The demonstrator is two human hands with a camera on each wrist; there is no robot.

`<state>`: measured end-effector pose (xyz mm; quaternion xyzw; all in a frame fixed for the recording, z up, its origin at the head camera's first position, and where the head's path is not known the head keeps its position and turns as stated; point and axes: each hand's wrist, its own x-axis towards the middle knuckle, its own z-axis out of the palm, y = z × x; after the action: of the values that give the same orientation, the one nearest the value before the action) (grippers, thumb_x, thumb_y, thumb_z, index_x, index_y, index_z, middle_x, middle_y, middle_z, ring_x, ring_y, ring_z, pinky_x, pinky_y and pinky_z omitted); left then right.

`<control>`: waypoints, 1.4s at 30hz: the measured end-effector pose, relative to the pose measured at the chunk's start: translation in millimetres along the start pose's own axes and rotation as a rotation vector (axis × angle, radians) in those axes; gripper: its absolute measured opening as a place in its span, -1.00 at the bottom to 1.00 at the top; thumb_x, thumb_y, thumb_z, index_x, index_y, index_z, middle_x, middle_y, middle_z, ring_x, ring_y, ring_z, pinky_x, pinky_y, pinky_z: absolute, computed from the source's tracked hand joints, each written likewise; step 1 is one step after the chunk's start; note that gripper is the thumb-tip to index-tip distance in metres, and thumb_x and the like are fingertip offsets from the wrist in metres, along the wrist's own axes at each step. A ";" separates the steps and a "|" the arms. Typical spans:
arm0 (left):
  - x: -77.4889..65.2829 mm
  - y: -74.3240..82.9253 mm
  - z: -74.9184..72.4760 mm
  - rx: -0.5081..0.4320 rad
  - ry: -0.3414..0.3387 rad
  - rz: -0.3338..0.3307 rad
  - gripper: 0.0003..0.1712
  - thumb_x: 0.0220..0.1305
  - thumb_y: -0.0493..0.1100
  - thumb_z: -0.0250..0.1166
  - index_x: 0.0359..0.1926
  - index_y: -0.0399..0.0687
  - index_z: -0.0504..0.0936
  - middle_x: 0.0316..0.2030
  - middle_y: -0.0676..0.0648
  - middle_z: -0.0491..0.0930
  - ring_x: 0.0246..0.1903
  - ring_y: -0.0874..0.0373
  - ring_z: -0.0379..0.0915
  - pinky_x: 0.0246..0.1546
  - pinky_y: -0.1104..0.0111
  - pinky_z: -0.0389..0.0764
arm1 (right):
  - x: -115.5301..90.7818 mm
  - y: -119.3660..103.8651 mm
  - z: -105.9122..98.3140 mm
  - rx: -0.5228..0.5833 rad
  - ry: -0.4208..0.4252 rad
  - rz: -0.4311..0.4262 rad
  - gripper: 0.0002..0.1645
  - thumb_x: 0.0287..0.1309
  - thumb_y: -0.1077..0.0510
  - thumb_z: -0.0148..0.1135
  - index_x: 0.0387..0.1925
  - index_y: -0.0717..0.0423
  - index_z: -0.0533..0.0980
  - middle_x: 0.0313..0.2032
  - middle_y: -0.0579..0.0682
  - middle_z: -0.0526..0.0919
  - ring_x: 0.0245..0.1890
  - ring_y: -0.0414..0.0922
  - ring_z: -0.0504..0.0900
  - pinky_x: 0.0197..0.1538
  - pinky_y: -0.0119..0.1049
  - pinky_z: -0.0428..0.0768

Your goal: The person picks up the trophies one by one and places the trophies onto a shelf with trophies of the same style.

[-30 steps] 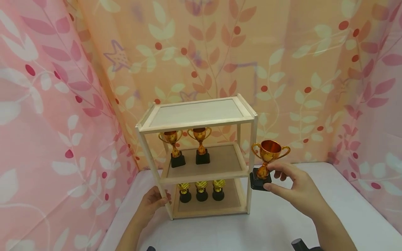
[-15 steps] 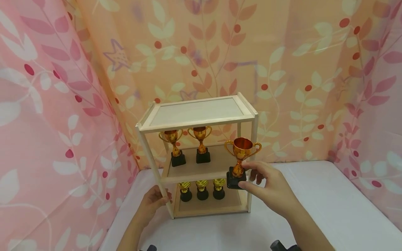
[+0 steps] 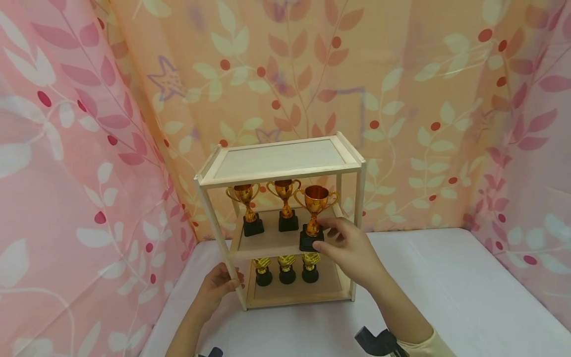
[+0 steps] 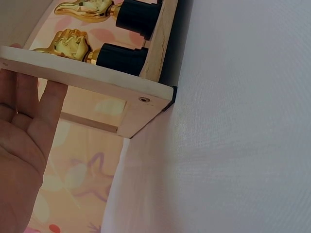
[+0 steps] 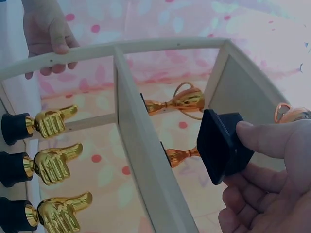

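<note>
In the head view my right hand (image 3: 352,250) pinches a gold two-handled trophy cup (image 3: 316,199) low down, near its black square base (image 5: 224,145). The cup stands upright at the front edge of the middle tier of a small pale wooden shelf (image 3: 278,158), overlapping that tier. The right wrist view shows the base's underside facing the camera, apart from the shelf board. My left hand (image 3: 217,290) grips the shelf's front left post (image 4: 92,73) low down. Two matching trophy cups, a left one (image 3: 248,203) and a middle one (image 3: 286,198), stand on the middle tier.
On the bottom tier, three gold thumbs-up trophies (image 5: 53,167) with round black bases stand in a row. The shelf stands on a white-covered table (image 3: 428,287). Floral curtains (image 3: 401,99) enclose the back and sides.
My right hand has carried the trophy cup leftward from outside the shelf's right side to the front of the middle tier, slightly higher. My left hand has stayed on the post.
</note>
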<state>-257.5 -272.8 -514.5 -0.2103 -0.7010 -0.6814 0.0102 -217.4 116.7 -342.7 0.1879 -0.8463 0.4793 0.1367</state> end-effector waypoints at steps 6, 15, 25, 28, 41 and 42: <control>-0.9 -2.0 -0.8 -0.006 -0.004 0.011 -0.72 0.41 -0.43 0.21 0.03 -0.47 0.36 -0.14 -0.05 0.70 -0.08 -0.08 0.69 -0.02 0.18 0.73 | 18.9 1.4 9.9 -0.007 0.013 0.048 -0.38 0.24 -0.09 0.43 0.28 -0.06 0.52 0.14 -0.09 0.62 0.05 -0.06 0.54 0.14 -0.04 0.54; -2.8 -2.5 -2.7 -0.019 0.004 0.024 -0.75 0.40 -0.43 0.21 0.02 -0.40 0.39 -0.15 -0.02 0.71 -0.13 0.08 0.71 -0.04 0.20 0.73 | 41.4 -1.6 22.6 -0.033 0.068 0.134 -0.39 0.28 0.03 0.35 0.33 0.04 0.47 0.26 0.06 0.53 0.28 0.10 0.49 0.31 0.17 0.45; -2.6 -2.9 -4.2 -0.014 -0.005 0.028 -0.74 0.42 -0.43 0.20 0.03 -0.45 0.37 -0.14 -0.05 0.69 -0.11 0.07 0.68 -0.02 0.16 0.73 | 56.2 3.6 28.2 -0.037 0.099 0.213 -0.38 0.37 0.15 0.26 0.39 0.20 0.38 0.32 0.20 0.46 0.41 0.20 0.37 0.41 0.18 0.36; -2.7 -2.2 -4.1 -0.005 -0.003 0.021 -0.73 0.42 -0.42 0.20 0.04 -0.47 0.36 -0.13 -0.07 0.69 -0.10 0.02 0.68 -0.01 0.16 0.73 | 60.0 7.8 29.9 -0.033 0.109 0.235 -0.38 0.37 0.17 0.26 0.40 0.21 0.37 0.33 0.22 0.45 0.41 0.20 0.36 0.42 0.17 0.35; 0.4 -3.2 -2.6 -0.006 -0.021 0.046 -0.74 0.41 -0.44 0.20 0.03 -0.46 0.37 -0.12 -0.15 0.68 -0.07 -0.07 0.68 -0.02 0.17 0.73 | 61.3 13.7 28.3 -0.025 0.119 0.295 -0.38 0.43 0.18 0.16 0.45 0.18 0.31 0.37 0.24 0.39 0.44 0.24 0.31 0.43 0.19 0.35; 0.5 -3.5 -2.8 -0.008 -0.023 0.046 -0.74 0.40 -0.44 0.20 0.03 -0.46 0.37 -0.12 -0.14 0.68 -0.07 -0.07 0.68 -0.02 0.17 0.73 | 61.2 14.1 28.2 -0.032 0.115 0.297 -0.38 0.43 0.19 0.15 0.45 0.18 0.31 0.37 0.25 0.39 0.44 0.25 0.31 0.42 0.19 0.35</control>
<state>-259.9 -275.3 -517.5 -0.2343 -0.6933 -0.6813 0.0167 -279.7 87.6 -342.4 0.0307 -0.8631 0.4906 0.1157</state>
